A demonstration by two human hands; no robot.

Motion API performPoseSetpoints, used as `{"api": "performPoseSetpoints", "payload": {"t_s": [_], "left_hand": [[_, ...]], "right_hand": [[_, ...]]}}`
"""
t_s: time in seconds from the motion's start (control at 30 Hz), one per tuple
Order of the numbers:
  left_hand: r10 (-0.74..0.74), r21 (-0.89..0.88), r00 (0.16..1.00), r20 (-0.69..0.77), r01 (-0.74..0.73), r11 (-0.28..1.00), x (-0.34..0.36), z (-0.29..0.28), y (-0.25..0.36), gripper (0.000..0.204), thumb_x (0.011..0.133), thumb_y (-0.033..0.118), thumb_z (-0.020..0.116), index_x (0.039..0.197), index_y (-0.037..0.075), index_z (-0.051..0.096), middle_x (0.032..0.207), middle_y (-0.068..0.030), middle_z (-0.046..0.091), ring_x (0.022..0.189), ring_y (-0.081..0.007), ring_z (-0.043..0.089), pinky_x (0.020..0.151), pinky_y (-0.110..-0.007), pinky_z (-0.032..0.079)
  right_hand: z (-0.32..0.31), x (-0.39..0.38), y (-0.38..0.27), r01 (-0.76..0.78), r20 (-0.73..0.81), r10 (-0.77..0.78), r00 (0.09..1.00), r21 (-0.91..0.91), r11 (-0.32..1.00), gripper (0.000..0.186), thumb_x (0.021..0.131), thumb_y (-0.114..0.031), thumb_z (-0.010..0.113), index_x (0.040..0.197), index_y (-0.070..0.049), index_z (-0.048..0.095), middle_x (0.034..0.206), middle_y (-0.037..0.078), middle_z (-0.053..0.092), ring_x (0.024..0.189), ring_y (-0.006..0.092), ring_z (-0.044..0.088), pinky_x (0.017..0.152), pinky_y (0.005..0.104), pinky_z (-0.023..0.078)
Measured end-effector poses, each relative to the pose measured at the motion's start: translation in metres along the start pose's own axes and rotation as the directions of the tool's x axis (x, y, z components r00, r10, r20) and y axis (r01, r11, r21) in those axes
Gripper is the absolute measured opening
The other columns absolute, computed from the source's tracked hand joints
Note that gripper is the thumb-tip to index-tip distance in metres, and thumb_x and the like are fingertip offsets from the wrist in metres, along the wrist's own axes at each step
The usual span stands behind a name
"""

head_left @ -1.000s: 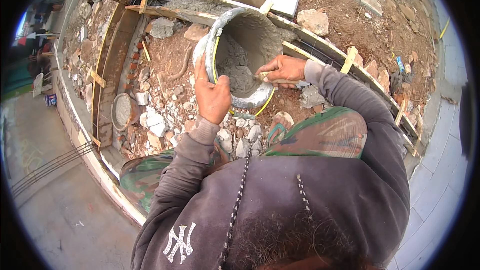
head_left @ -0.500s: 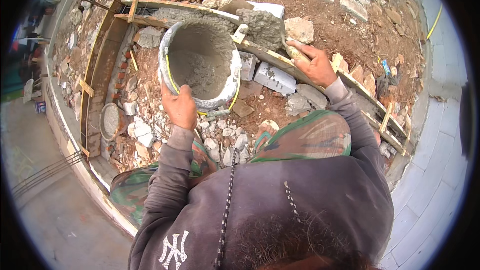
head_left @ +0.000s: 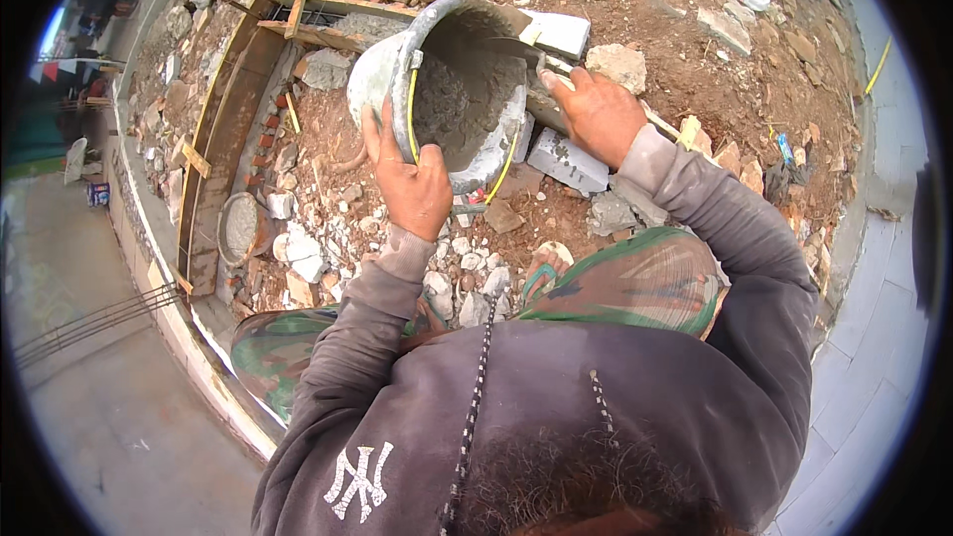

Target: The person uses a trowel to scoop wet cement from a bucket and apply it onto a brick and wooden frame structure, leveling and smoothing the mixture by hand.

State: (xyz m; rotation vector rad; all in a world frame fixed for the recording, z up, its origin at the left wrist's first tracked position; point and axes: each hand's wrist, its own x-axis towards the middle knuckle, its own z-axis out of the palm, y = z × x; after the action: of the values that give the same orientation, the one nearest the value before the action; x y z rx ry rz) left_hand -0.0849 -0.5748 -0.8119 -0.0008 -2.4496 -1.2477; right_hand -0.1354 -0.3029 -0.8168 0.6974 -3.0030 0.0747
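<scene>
Our left hand (head_left: 415, 189) is part-closed on the bucket's near-left rim, thumb at the lip, fingers spread along the outer wall; our right hand (head_left: 596, 111) curls around a trowel (head_left: 516, 50) at the mouth's right side. Between them the bucket (head_left: 382, 69) tilts, mouth toward the right, near the wooden boards (head_left: 328, 37). With wet mortar (head_left: 452, 104) inside, we judge it heavy, stiff-walled, slippery where smeared; the rim offers us firmer hold than the thin yellow handle (head_left: 503, 174).
</scene>
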Motion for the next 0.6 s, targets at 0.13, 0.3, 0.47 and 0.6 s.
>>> {"api": "performPoseSetpoints", "payload": {"t_s": [0.13, 0.3, 0.47, 0.6], "left_hand": [[0.052, -0.027, 0.999, -0.003, -0.052, 0.998, -0.002, -0.002, 0.016, 0.069, 0.084, -0.002, 0.053, 0.150, -0.012, 0.041, 0.158, -0.0317, 0.035, 0.149, -0.0369, 0.037, 0.121, -0.039, 0.029], [0.031, -0.269, 0.997, 0.075, -0.010, 0.963, 0.000, 0.004, 0.007, 0.072, 0.082, -0.003, 0.050, 0.154, 0.001, 0.044, 0.162, -0.0330, 0.026, 0.153, -0.0447, 0.028, 0.124, -0.046, 0.024], [0.083, -0.163, 0.988, 0.130, -0.061, 0.985, -0.010, 0.009, 0.018, 0.068, 0.082, -0.005, 0.053, 0.149, -0.009, 0.046, 0.159, -0.0295, 0.037, 0.150, -0.0359, 0.036, 0.122, -0.038, 0.027], [-0.012, -0.158, 0.994, 0.113, 0.030, 0.987, -0.007, 0.010, -0.003, 0.068, 0.084, -0.004, 0.052, 0.150, -0.013, 0.040, 0.157, -0.0280, 0.039, 0.147, -0.0326, 0.039, 0.121, -0.037, 0.030]], "right_hand": [[-0.024, 0.042, -0.020, -0.089, 0.209, 0.061, 0.976, 0.129, 0.988, 0.036, 0.090, -0.013, 0.062, 0.124, -0.001, 0.066, 0.101, 0.025, 0.071, 0.098, 0.0380, 0.073, 0.084, 0.0487, 0.059], [0.014, 0.051, 0.014, -0.208, 0.485, -0.141, 0.863, 0.596, 0.776, 0.041, 0.093, -0.020, 0.062, 0.126, 0.003, 0.066, 0.077, 0.017, 0.070, 0.069, 0.0322, 0.071, 0.062, 0.0436, 0.058], [0.041, 0.017, -0.009, -0.578, 0.641, -0.299, 0.707, 0.767, 0.278, 0.051, 0.098, -0.024, 0.064, 0.146, -0.007, 0.059, 0.075, 0.005, 0.065, 0.050, 0.0131, 0.059, 0.043, 0.0284, 0.049], [0.047, 0.003, -0.006, -0.579, 0.611, -0.314, 0.727, 0.791, 0.198, 0.049, 0.098, -0.022, 0.065, 0.146, -0.010, 0.060, 0.076, 0.003, 0.066, 0.051, 0.0096, 0.060, 0.041, 0.0249, 0.048]]}}
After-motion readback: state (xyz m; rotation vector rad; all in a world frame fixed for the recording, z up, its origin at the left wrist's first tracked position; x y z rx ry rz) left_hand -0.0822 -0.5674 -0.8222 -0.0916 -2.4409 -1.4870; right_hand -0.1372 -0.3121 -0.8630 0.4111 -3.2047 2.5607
